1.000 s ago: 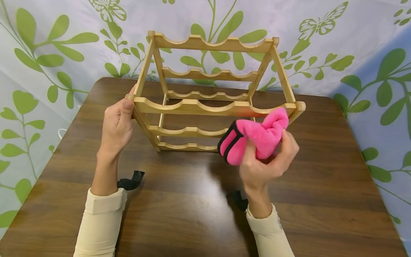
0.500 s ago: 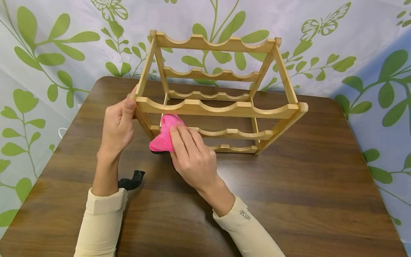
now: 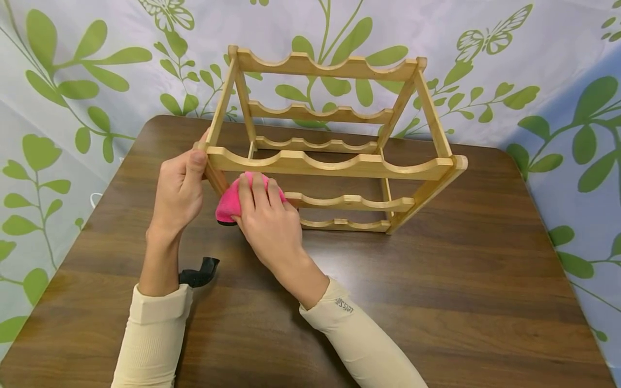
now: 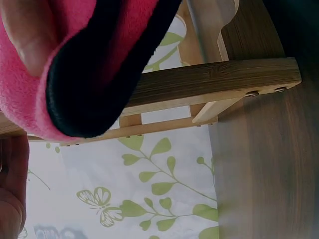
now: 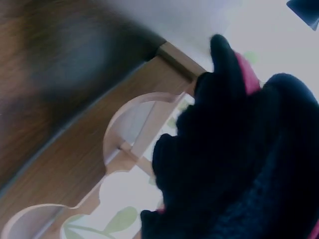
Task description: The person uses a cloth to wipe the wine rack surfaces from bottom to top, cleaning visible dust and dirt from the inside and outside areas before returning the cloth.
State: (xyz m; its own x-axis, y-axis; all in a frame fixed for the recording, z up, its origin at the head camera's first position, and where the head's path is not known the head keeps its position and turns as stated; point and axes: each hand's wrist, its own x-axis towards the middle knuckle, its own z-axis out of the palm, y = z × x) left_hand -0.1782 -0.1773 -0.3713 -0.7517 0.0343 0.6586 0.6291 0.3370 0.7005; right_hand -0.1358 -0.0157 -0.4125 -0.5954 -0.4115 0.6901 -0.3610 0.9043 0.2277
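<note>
A light wooden wine rack (image 3: 335,166) with scalloped rails stands on the brown table. My left hand (image 3: 177,188) grips its upper front left corner, thumb over the front. My right hand (image 3: 271,231) holds a bunched pink cloth (image 3: 232,202) against the left end of the middle front rail, fingers bent over it. That end of the rail is hidden behind cloth and hand. In the left wrist view, the cloth's (image 4: 25,94) wide black edging shows large beside the rack's side post (image 4: 209,82). The right wrist view shows mostly a dark outline in front of the scalloped rail (image 5: 79,149).
A small black curved piece (image 3: 201,274) lies beside my left forearm on the table (image 3: 485,280). Behind the rack hangs a white curtain (image 3: 271,27) with green leaves and butterflies.
My right hand has carried the pink cloth from the top front rail's right end to the middle rail's left end, then slightly further left. My left hand keeps its grip on the corner.
</note>
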